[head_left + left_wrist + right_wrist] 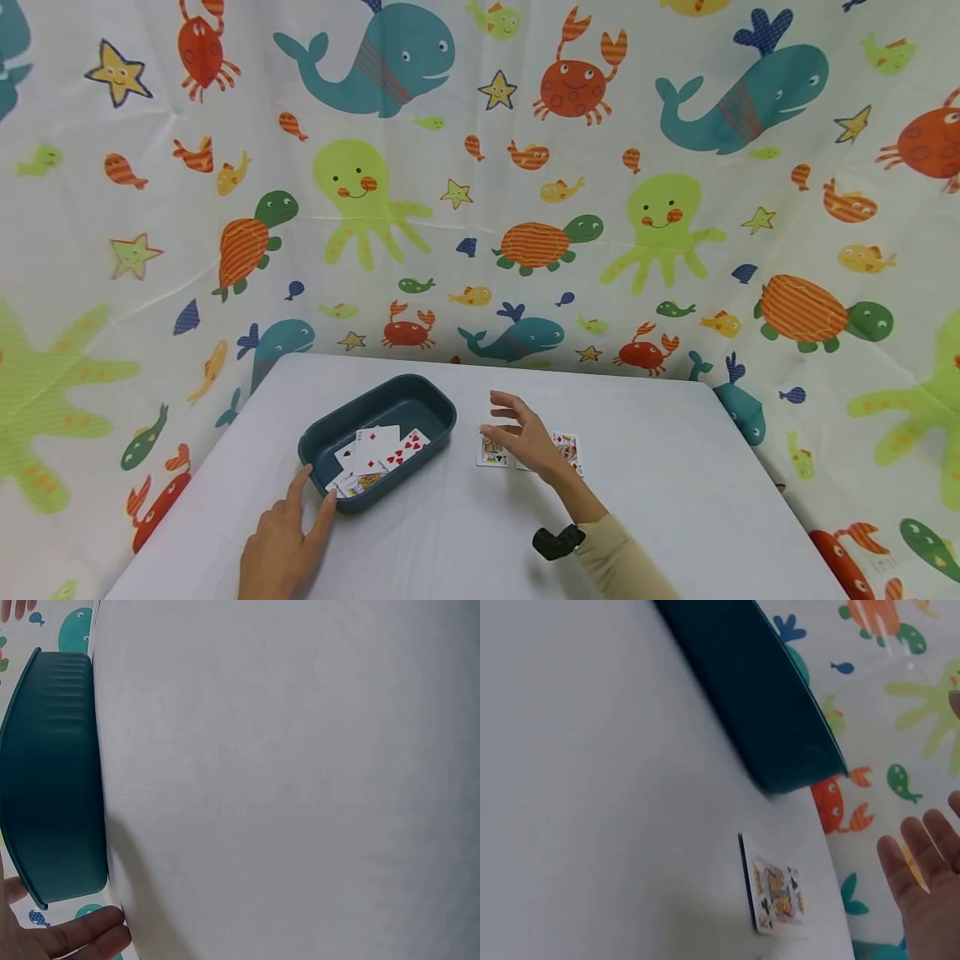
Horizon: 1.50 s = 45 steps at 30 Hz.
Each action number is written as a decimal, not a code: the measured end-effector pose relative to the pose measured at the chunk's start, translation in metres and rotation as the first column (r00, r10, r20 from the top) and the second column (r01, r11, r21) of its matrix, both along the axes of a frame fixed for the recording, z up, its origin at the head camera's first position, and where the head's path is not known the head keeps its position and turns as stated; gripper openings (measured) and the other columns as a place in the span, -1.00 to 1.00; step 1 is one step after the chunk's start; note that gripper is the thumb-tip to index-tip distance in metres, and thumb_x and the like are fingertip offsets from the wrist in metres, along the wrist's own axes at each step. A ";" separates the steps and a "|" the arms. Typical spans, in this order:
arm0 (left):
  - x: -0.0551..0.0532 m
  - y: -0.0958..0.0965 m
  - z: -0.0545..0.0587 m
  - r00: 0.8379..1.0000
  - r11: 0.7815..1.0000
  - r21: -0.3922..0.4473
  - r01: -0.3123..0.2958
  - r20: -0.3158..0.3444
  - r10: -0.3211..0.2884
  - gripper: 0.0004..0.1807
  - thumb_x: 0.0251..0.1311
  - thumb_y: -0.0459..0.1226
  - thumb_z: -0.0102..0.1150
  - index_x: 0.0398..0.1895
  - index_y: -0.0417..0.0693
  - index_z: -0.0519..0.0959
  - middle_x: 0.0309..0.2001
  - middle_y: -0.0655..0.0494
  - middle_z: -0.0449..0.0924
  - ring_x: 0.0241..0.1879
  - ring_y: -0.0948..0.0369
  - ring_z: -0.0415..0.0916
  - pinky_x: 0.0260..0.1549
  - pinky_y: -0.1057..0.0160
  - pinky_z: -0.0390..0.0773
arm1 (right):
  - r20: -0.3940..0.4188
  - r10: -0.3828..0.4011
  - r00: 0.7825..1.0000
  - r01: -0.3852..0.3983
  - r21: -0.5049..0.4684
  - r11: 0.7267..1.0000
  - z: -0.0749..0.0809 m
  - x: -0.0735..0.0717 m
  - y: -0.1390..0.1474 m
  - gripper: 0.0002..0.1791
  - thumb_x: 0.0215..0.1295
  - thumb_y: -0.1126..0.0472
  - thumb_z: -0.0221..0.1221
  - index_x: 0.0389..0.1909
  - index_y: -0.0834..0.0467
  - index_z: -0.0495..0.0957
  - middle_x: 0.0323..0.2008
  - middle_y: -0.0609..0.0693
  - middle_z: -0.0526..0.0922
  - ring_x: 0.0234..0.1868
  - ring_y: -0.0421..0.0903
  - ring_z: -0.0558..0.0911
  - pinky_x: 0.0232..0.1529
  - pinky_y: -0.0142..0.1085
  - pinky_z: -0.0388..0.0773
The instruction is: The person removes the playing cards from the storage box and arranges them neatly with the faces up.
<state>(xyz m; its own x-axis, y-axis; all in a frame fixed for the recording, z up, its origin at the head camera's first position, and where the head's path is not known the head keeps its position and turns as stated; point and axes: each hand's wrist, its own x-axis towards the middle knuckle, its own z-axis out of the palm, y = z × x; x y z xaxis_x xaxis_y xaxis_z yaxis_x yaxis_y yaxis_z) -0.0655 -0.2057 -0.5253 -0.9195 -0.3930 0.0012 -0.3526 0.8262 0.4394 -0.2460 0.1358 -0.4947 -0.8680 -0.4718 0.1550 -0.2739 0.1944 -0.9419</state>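
A dark teal plastic bin stands on the white table with several playing cards lying loosely inside, face up. At its near left corner is my left hand, thumb and index finger spread and touching the rim. My right hand hovers over face cards on the table, fingers loosely extended and holding nothing. A king-like card lies by its thumb, and a red face card shows behind the wrist. Part of the cards is hidden by the hand. In the right wrist view, a face card lies near the bin's end.
The white table reaches back to a hanging curtain printed with sea animals, which encloses the back and sides. A black strap device sits at the right wrist beside a beige sleeve.
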 end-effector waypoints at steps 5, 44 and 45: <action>0.000 0.002 0.001 1.000 1.000 0.010 0.001 0.019 -0.001 -0.06 0.39 0.37 -0.15 0.55 -0.12 0.11 0.01 -0.48 0.56 -0.12 -0.26 0.55 -0.20 -0.34 0.56 | -0.015 0.066 0.998 -0.066 -0.012 0.998 0.006 0.005 -0.025 -0.30 0.39 0.12 0.31 0.50 0.01 0.28 0.45 0.02 0.37 0.38 0.07 0.46 0.34 0.05 0.42; 0.000 -0.001 0.007 1.000 1.000 -0.004 0.005 0.022 -0.005 -0.16 0.44 0.23 -0.05 0.55 -0.08 0.11 -0.03 -0.43 0.57 -0.09 -0.28 0.55 -0.14 -0.36 0.55 | -0.113 0.279 0.954 -0.247 0.232 0.941 0.006 0.024 -0.172 -0.12 0.21 -0.01 0.45 0.50 0.09 0.31 0.41 0.05 0.38 0.35 0.12 0.47 0.26 -0.18 0.51; 0.000 -0.002 0.007 1.000 1.000 -0.006 0.007 0.019 -0.006 -0.17 0.44 0.23 -0.05 0.55 -0.08 0.12 -0.03 -0.43 0.57 -0.08 -0.29 0.55 -0.14 -0.36 0.55 | -0.124 0.284 0.951 -0.245 0.259 0.934 0.006 0.022 -0.173 -0.11 0.20 -0.02 0.46 0.50 0.10 0.31 0.40 0.04 0.38 0.35 0.11 0.47 0.25 -0.18 0.51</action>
